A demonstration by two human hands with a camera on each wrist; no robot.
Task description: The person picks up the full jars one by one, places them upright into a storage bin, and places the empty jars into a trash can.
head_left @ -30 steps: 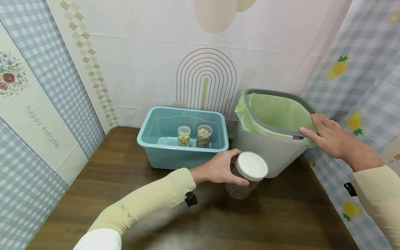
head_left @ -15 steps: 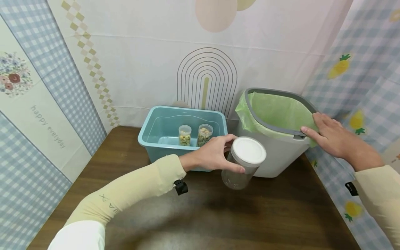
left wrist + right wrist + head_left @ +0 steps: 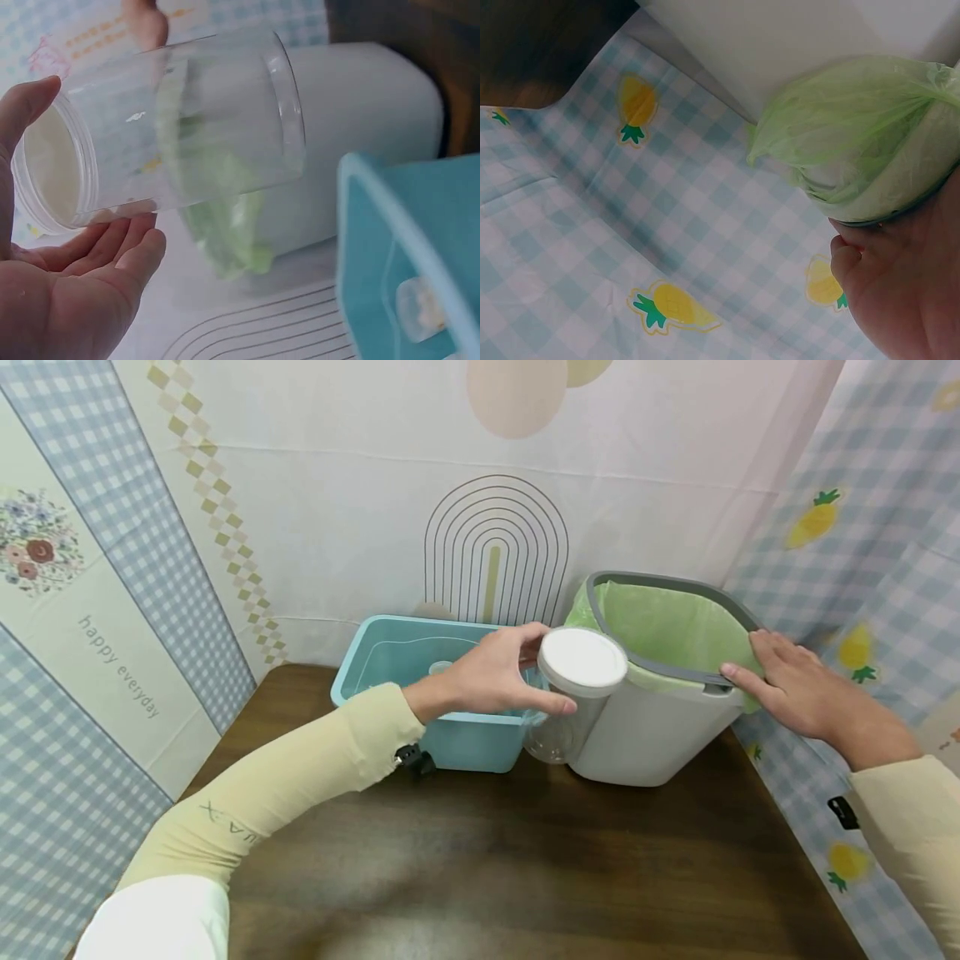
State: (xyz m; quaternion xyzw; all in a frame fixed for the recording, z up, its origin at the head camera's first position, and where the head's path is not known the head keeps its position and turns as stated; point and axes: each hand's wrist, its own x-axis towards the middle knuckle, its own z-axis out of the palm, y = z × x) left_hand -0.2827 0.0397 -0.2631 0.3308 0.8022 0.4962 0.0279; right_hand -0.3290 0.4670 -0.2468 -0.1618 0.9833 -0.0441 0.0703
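My left hand (image 3: 487, 672) grips a clear jar (image 3: 202, 127) near its top, thumb on one side and fingers on the other. The jar's round white lid (image 3: 583, 658) is on, and I see nothing inside. It is held upright, slightly tilted, above the table, between the blue basin (image 3: 468, 747) and the trash bin (image 3: 637, 727). On the bin's right side, my right hand (image 3: 798, 689) holds the grey rim (image 3: 675, 672), thumb over its front corner. A green bag (image 3: 855, 135) lines the bin and folds over its rim.
Inside the basin, one small clear jar (image 3: 421, 309) with pale pieces shows in the left wrist view; my left hand covers most of the basin's contents in the head view. A brown wooden table (image 3: 480, 860) lies beneath, with patterned cloth (image 3: 337, 527) behind and on both sides.
My left hand has lifted the lidded jar up and slightly left, toward the basin's right end, now hiding the small jars there. My right hand has stayed on the bin's rim.
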